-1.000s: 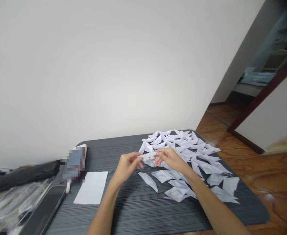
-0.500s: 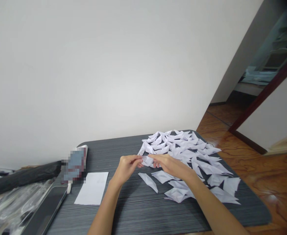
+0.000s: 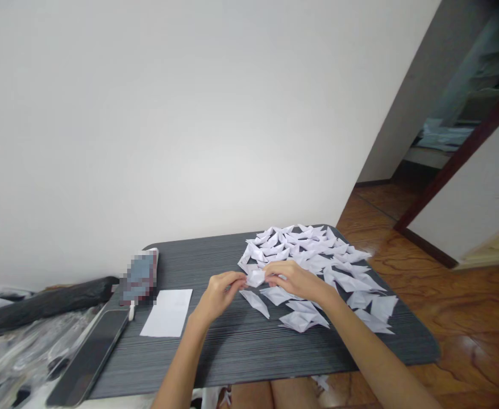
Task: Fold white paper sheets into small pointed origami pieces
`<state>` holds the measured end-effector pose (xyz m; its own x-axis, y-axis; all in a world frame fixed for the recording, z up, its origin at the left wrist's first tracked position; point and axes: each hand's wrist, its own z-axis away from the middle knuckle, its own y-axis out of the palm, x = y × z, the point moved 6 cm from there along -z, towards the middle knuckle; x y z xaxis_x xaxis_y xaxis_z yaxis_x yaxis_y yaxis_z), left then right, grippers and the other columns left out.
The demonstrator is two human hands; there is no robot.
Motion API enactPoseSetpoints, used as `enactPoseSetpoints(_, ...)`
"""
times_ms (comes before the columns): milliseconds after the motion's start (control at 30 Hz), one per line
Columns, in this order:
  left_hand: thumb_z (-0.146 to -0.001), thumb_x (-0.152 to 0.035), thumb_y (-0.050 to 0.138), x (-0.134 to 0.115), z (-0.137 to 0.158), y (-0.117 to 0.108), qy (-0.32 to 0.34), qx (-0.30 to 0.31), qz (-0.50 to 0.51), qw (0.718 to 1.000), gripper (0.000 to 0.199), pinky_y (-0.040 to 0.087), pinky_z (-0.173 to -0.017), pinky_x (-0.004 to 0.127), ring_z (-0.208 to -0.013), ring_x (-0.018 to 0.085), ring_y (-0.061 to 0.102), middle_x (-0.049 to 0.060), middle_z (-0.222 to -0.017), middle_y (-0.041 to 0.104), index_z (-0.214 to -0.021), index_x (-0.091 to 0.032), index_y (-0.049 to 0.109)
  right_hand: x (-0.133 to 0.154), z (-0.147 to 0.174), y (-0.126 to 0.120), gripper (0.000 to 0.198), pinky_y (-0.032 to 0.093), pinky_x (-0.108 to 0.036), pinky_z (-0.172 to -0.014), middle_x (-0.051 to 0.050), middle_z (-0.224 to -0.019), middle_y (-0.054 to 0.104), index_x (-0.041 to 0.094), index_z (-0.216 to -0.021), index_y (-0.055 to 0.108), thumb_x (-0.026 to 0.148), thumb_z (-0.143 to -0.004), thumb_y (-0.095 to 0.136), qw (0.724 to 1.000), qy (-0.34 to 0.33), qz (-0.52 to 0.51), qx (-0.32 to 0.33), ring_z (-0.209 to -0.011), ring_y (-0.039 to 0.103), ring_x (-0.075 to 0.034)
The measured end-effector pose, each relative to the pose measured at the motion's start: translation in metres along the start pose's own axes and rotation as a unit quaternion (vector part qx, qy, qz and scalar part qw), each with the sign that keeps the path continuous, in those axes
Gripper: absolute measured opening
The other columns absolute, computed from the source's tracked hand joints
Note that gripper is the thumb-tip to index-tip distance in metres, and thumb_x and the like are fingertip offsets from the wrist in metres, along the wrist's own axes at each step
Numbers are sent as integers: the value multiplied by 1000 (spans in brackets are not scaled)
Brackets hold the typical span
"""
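Between my two hands is a folded white paper boat (image 3: 256, 278), held above the dark table (image 3: 215, 258). My left hand (image 3: 224, 287) pinches its left end with thumb and fingertips. At the other end, my right hand (image 3: 287, 276) grips the paper, its fingers bent and partly hiding it. Just below lies a single narrow folded paper boat (image 3: 256, 304), apart from both hands. Many more white folded paper boats (image 3: 313, 244) cover the table's right side, beyond and around my right hand.
To the left lies a stack of white paper (image 3: 167, 313). Beside it are a dark tablet-like device (image 3: 94, 355), a white pen-like object (image 3: 132, 311) and a blurred-out packet (image 3: 140, 278). A long black roll (image 3: 49, 304) and clear plastic wrapping (image 3: 23, 363) sit past the left edge. A wall (image 3: 215, 142) stands behind.
The camera view has shifted, bringing the table's front edge and the legs below into view. Both hands still hold the paper boat; my right fingers are now more bent around its end.
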<state>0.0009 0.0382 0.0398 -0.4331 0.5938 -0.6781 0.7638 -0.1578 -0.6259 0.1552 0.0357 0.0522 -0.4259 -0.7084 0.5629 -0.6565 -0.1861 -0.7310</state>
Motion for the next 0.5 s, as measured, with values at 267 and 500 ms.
enactPoseSetpoints(267, -82, -22, 42, 20, 4, 11, -55, 43, -61, 996, 20, 42, -62, 21, -62, 12, 57, 2, -66, 63, -76, -14, 59, -12, 16, 1, 16, 45, -28, -78, -8, -109, 58, 19, -88, 63, 22, -83, 48, 998, 60, 19, -11, -91, 57, -17)
enactPoseSetpoints(500, -77, -22, 49, 47, 5, 22, -74, 43, -83, 993, 17, 42, -70, 26, -71, 16, 58, 4, -75, 66, -75, -15, 64, -31, 59, -36, 21, 47, -31, -72, -8, -104, 61, 19, -87, 65, 27, -84, 45, 985, 110, 38, -131, -95, 56, -20)
